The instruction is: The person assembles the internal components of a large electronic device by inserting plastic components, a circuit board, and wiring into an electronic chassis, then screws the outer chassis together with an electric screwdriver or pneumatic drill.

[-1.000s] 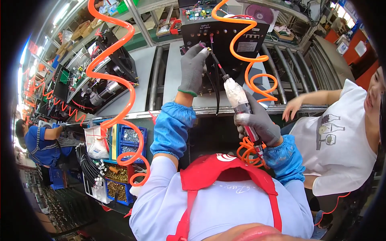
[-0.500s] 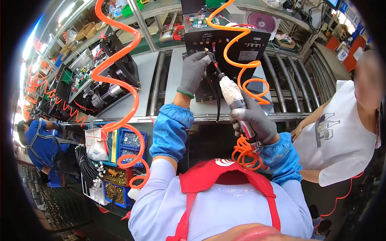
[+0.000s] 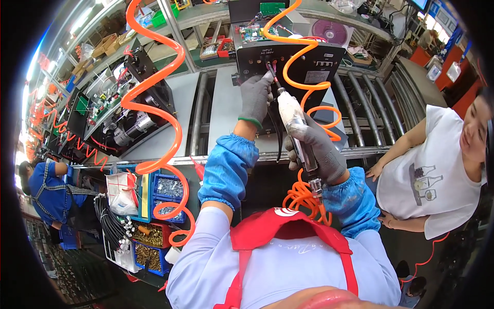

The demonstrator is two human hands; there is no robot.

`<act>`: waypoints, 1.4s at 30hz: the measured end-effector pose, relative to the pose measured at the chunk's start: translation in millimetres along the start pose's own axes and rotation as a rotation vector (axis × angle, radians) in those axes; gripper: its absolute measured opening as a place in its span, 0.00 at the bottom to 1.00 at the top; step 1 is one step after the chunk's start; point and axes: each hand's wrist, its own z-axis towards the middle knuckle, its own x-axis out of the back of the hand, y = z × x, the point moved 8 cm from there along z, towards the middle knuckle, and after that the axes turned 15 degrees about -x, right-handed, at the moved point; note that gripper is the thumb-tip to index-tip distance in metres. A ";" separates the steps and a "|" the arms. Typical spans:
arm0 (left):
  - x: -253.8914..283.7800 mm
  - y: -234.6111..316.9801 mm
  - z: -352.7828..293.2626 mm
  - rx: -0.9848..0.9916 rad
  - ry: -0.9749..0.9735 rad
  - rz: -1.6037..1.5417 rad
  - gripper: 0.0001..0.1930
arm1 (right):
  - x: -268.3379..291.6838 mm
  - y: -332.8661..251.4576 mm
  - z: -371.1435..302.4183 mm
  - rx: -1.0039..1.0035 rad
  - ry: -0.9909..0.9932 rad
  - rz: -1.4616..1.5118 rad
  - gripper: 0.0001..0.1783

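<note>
In my closed right hand (image 3: pixel 320 150), gloved in grey, is a pneumatic screwdriver (image 3: pixel 293 114) with a white-wrapped front. Its bit slants up and left to the terminal row of a black metal panel (image 3: pixel 313 54), on the back of an upright machine. My left hand (image 3: pixel 256 98), also in a grey glove, is closed by the bit tip with its fingertips at the panel. A black cable (image 3: pixel 278 135) hangs down from its fingers. The exact contact at the terminal is partly hidden by the fingers.
Orange coiled air hoses (image 3: pixel 175 121) hang in front of me. Metal rollers (image 3: pixel 364 105) run right of the machine. Another open machine (image 3: pixel 136 121) stands left. Blue bins of small hardware (image 3: pixel 149 257) sit lower left. A person in a white shirt (image 3: pixel 437 175) stands close at right.
My left hand has shifted slightly right and down, its fingers still at the bit tip. The screwdriver tip has moved closer to the terminals. The person at right has leaned back.
</note>
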 end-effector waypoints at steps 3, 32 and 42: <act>-0.7 -6.6 4.1 -0.027 -0.031 0.014 0.07 | -1.9 0.9 3.9 -0.023 0.035 -0.029 0.35; 92.8 -18.4 -74.1 0.382 -0.047 -0.332 0.16 | 12.6 76.4 -16.1 -0.202 -0.079 -0.272 0.50; 87.9 -24.9 -79.0 0.422 0.152 -0.503 0.11 | 11.7 84.8 -11.8 -0.206 -0.114 -0.344 0.54</act>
